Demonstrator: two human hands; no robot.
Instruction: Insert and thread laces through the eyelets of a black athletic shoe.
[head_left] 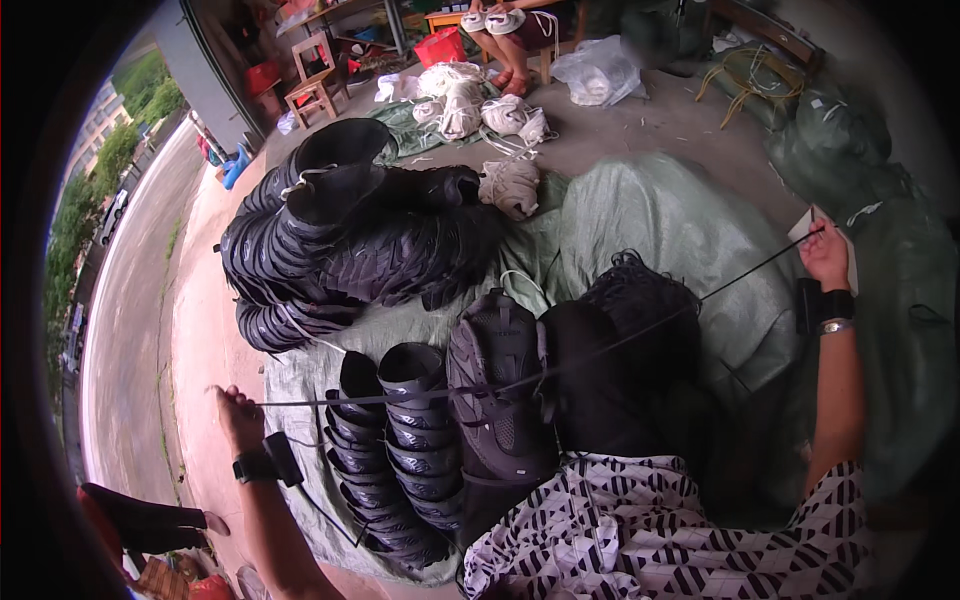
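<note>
A long black shoelace [760, 266] stretches taut in front of me, from one hand to the other. My left hand [238, 418], out at the left, is closed on one end. My right hand [826, 258], raised higher at the right, pinches the other end. Between them the lace passes across a black shoe upper [505, 430] that rests at my lap, its toe toward me. Both wrists wear dark straps with small black boxes. Left of the shoe upper lie two columns of nested black shoe pieces [415, 440].
A large pile of nested black shoe uppers [400, 245] stands ahead on a pale green sheet [640, 205]. Loose black laces [640, 285] lie beyond my lap. Farther off are white bundles [460, 105], a wooden chair [312, 85] and a seated person handling white shoes [505, 20].
</note>
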